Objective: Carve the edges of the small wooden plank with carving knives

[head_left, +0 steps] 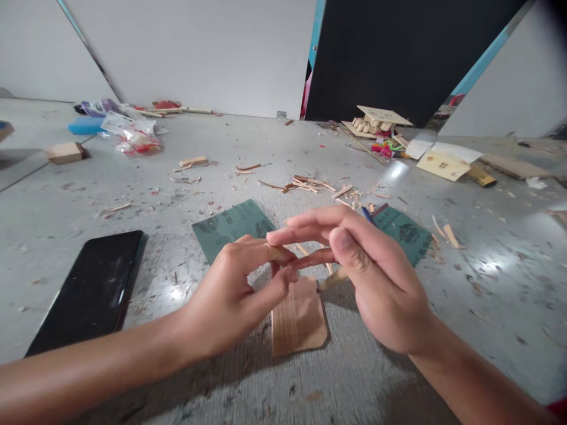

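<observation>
Both hands meet at the centre, above a flat light-brown wooden piece (301,316) with rounded corners and grooves along its left side. The thumb and fingertips of my left hand (241,280) come together over its top edge; what they hold, if anything, is hidden. A tan band shows near the tip of the index finger. My right hand (376,271) has its fingers stretched out and its thumb raised, with fingertips touching the left fingers. Beneath the right palm, a tool with a tan handle (334,279) lies beside the piece's upper right corner.
Green sandpaper sheets (233,227) lie behind both hands. At the left is a black phone (91,289). Wood shavings (305,184), a wooden block (65,153), plastic bags (133,133) and a small wooden model (376,122) are farther back, before upright panels (199,53).
</observation>
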`<control>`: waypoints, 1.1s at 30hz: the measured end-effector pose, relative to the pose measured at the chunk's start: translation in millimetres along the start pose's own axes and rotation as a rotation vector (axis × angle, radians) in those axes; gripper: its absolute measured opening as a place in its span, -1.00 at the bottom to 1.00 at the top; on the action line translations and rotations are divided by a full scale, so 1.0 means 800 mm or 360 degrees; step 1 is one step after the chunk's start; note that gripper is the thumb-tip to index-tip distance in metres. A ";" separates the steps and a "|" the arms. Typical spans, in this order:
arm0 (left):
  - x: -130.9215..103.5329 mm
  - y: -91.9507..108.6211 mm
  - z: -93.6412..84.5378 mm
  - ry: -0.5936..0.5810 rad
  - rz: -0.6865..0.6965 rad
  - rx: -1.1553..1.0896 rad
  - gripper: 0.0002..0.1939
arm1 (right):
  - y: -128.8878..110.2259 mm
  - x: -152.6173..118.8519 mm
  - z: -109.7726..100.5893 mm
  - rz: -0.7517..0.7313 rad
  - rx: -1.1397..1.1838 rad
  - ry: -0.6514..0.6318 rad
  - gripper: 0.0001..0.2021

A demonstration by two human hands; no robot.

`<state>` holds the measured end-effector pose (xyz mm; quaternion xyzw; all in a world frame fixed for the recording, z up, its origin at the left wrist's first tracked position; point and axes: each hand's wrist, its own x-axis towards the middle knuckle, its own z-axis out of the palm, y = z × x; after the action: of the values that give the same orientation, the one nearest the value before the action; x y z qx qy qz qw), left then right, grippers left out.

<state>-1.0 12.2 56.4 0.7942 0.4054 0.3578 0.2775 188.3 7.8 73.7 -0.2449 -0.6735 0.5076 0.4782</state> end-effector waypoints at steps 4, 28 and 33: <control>0.000 0.000 0.001 -0.0006 0.0001 -0.0046 -0.78 | -0.002 -0.001 0.000 0.0007 -0.0019 0.0016 -0.71; -0.027 -0.019 0.031 -0.0541 0.0261 0.0650 -0.43 | 0.013 0.013 -0.012 0.0249 0.0611 -0.0024 -0.49; -0.028 -0.020 0.031 -0.0531 0.0278 0.0674 -0.43 | 0.014 0.011 -0.010 0.0266 0.0580 -0.0105 -0.57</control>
<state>2.4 -2.5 22.3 0.9143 0.3498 0.1520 0.1366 189.7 22.9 67.2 -0.1926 -0.5632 0.6668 0.4484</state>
